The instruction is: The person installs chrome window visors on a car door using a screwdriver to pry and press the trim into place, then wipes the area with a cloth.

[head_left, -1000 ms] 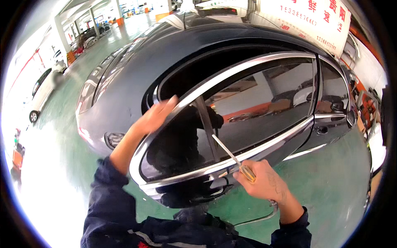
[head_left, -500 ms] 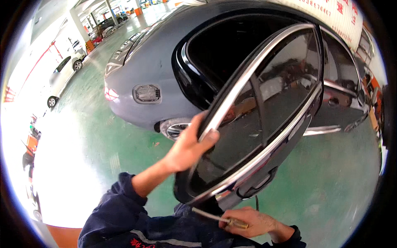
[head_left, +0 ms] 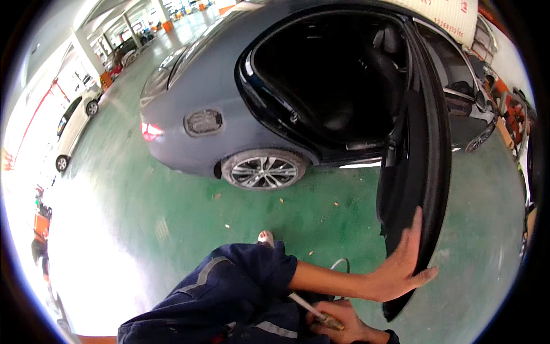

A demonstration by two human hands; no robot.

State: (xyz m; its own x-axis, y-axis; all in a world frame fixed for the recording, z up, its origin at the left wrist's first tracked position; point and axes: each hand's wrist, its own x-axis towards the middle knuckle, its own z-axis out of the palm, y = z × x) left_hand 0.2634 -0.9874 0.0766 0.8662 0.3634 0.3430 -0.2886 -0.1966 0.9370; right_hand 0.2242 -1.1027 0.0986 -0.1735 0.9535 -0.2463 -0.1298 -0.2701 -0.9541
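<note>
The rear door (head_left: 421, 155) of a dark grey car (head_left: 195, 74) stands wide out to the right. Reaching across my body, my left hand (head_left: 398, 266) lies against the door's trailing edge, fingers extended and thumb apart. Low in front of me, my right hand (head_left: 346, 318) is closed round a screwdriver (head_left: 329, 322) with a yellowish handle. Its pale shaft (head_left: 303, 304) points up and left. Through the doorway the dark cabin shows, with a seat (head_left: 381, 69) partly visible.
Below the doorway is the rear wheel (head_left: 264, 172). Small scraps lie on the green floor (head_left: 246, 212). A thin pale hose or cable (head_left: 342, 262) loops near my right hand. A white car (head_left: 74, 126) stands far left; assorted parts (head_left: 510, 120) line the right side.
The door has swung outward to the right, uncovering the cabin and rear wheel. My left hand has moved right with it, from gripping the window frame to lying open. The screwdriver stays in my right hand.
</note>
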